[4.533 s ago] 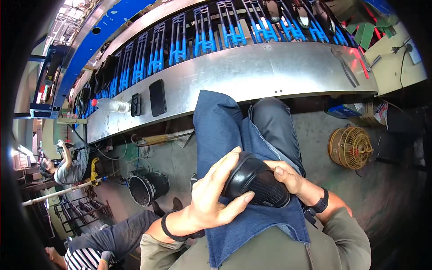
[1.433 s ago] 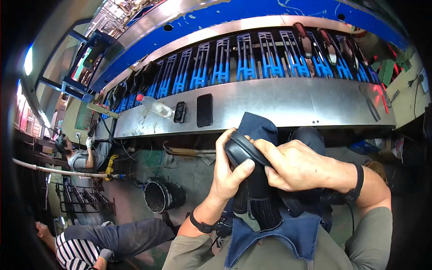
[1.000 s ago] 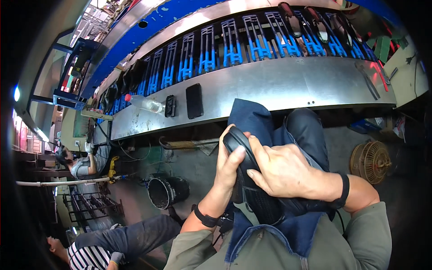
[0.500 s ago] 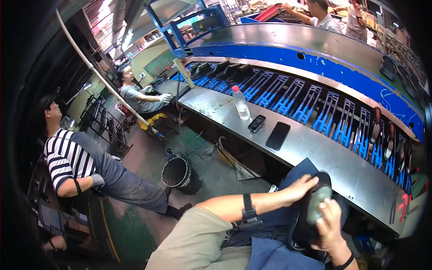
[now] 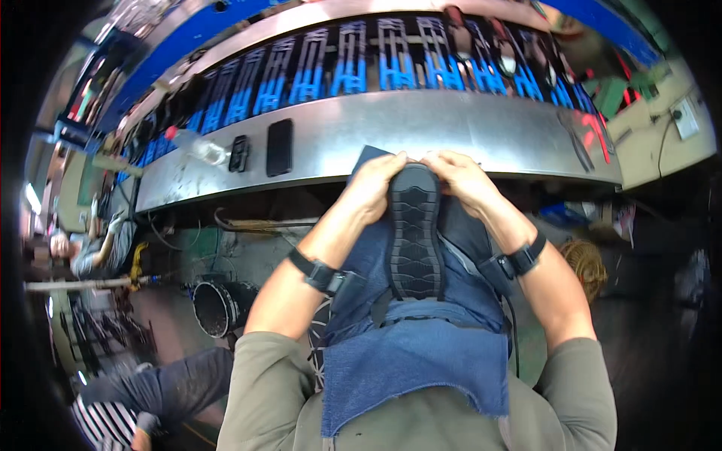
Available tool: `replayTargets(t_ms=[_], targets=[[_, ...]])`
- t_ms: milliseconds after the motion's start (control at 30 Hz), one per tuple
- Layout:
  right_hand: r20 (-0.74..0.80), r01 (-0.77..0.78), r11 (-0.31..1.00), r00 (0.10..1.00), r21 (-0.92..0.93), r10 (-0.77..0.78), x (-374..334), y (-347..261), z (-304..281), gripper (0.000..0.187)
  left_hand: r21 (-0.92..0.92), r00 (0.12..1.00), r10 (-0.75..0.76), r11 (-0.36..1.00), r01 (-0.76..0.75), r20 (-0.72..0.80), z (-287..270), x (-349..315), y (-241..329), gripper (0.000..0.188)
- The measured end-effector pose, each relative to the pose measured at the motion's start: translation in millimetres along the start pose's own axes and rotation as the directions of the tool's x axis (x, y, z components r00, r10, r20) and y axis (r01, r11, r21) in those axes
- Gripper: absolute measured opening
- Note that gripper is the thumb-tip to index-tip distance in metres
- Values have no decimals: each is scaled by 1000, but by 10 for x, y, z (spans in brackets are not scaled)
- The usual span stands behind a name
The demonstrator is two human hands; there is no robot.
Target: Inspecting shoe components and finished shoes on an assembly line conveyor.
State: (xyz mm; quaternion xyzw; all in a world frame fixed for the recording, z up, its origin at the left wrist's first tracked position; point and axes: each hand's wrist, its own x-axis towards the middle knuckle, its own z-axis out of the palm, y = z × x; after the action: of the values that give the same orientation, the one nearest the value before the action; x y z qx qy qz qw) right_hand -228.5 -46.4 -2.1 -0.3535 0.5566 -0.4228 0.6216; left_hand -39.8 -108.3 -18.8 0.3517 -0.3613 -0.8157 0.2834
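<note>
A long steel bench (image 5: 489, 124) sweeps from 10 to past 2 o'clock, a pale glare on its metal (the lens bends its front edge). A blue-painted beam (image 5: 165, 56) runs beyond it towards 10. Between 2 and 3 stands a cream panel (image 5: 647, 161) with a white socket (image 5: 686, 119). A tube light (image 5: 31, 197) glows near 9; at 8, dark metal racks (image 5: 113, 338) border the worn grey floor (image 5: 173, 316).

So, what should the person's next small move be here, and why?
Probably tilt the long black shoe with a grooved sole to bring its upper into view: the sole faces up toward the camera, hiding most of the upper, while the left hand and right hand hold either side of its far end, seemingly well placed to turn it together.
</note>
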Motion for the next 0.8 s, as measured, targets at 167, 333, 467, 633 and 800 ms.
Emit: replayTargets(t_ms=[167,333,467,633,800], targets=[[574,700,550,703,-456,-419,-778,-84,-33,18,657,788,127,482,-580,602,144,-894,102,21],[792,854,352,500,-383,-350,-1504,391,170,9,479,485,-37,230,-847,874,264,-1509,-271,12],[709,826,401,553,-397,-438,-971,230,-92,22,523,544,94,179,-833,834,117,-1024,-143,23],[526,654,677,728,-338,-440,-422,-33,-262,28,533,749,244,572,-624,616,-36,-516,28,37],[203,329,860,942,-390,-269,-96,47,-184,37,518,955,145,814,-264,260,-92,-115,38,27]])
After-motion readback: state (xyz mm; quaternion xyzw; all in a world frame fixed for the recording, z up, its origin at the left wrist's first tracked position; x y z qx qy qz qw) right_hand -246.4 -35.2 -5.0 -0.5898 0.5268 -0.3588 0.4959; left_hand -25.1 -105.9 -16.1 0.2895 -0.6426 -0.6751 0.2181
